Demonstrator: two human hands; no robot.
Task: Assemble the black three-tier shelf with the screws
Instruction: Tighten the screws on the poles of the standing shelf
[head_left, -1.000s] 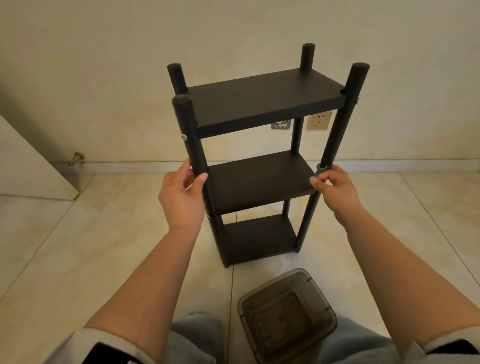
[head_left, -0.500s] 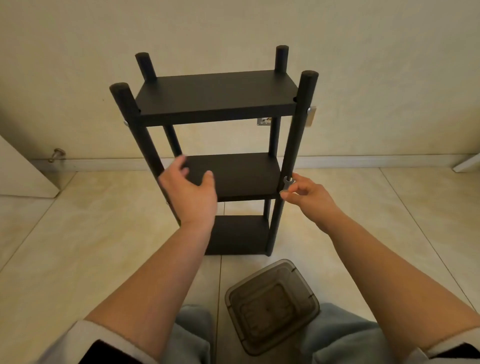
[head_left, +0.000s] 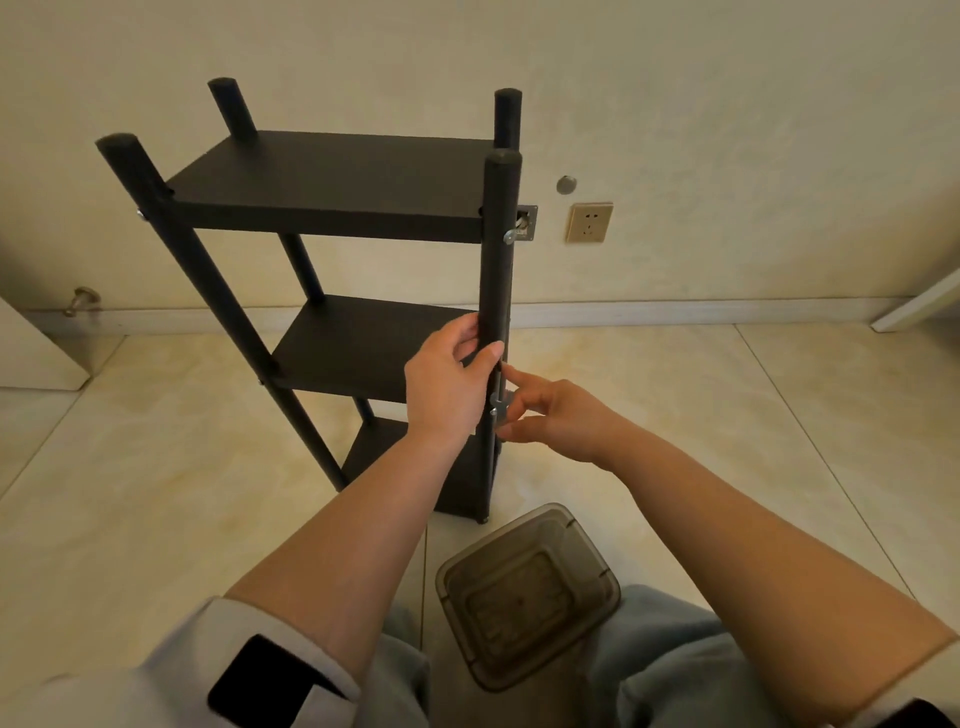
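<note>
Left hand (head_left: 447, 384) grips the near right post (head_left: 498, 291); right hand (head_left: 550, 415) pinches a silver screw (head_left: 500, 402) at the middle tier.
Standing on the floor tiles (head_left: 130, 493), the black shelf (head_left: 332, 182) looks light, rigid, tippy; hold posts, not boards.

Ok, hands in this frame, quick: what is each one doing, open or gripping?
Left hand: grips the front right post of the shelf, at the middle tier.
Right hand: pinches the silver screw on that post.

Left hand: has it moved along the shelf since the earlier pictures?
Yes. The left hand crossed from the shelf's near-left post to its near-right post, which it now holds.
</note>
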